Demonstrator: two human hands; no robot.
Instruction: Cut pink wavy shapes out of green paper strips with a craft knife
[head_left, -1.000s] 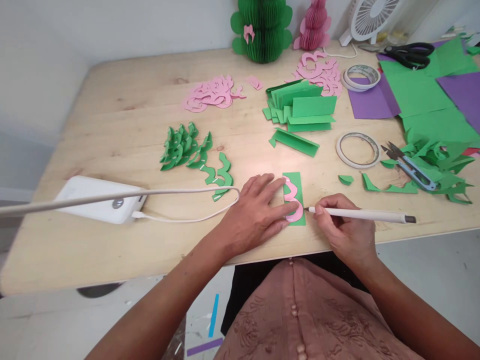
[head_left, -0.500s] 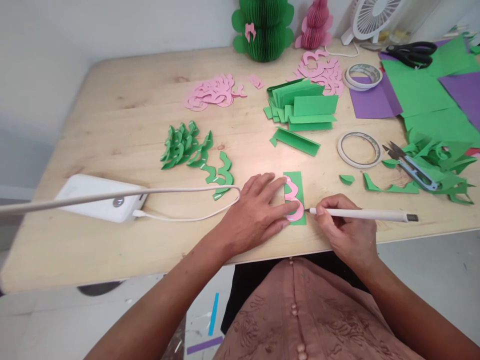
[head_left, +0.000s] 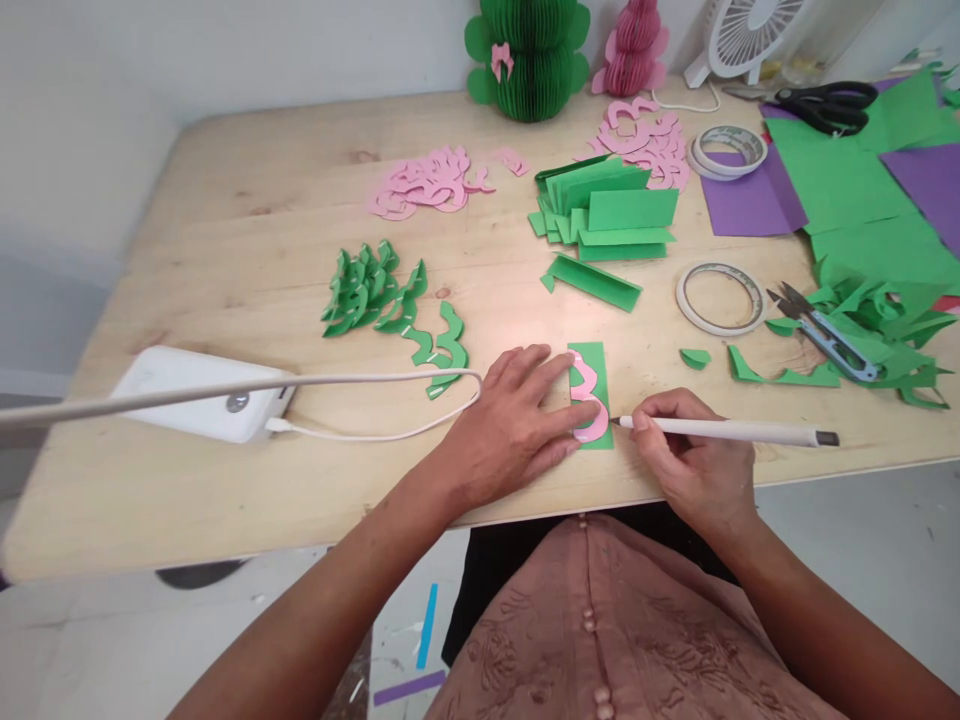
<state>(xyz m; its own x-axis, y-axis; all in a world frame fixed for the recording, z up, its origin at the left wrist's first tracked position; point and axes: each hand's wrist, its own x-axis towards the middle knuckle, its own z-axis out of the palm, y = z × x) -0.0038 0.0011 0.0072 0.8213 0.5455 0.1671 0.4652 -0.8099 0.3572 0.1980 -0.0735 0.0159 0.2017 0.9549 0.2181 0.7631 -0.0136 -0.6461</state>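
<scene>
My left hand lies flat with its fingers stretched out, pressing a pink scalloped paper cutout onto a green paper rectangle. The cutout lies along the rectangle's left part, and my fingers cover some of both. In my right hand is a white pencil, pinched between thumb and fingers. Its dark tip points left and is close to the green paper's right edge; whether it touches is too fine to tell. Green scalloped cutouts lie beyond my left hand.
A white power bank with a cable sits at left. Folded green strips, pink cutouts and tape rolls lie farther back. Thread snips, black scissors and green scraps are at right. Behind stand a green honeycomb ornament and a fan.
The view has shifted very slightly. Both hands, the pencil and the papers otherwise look the same.
</scene>
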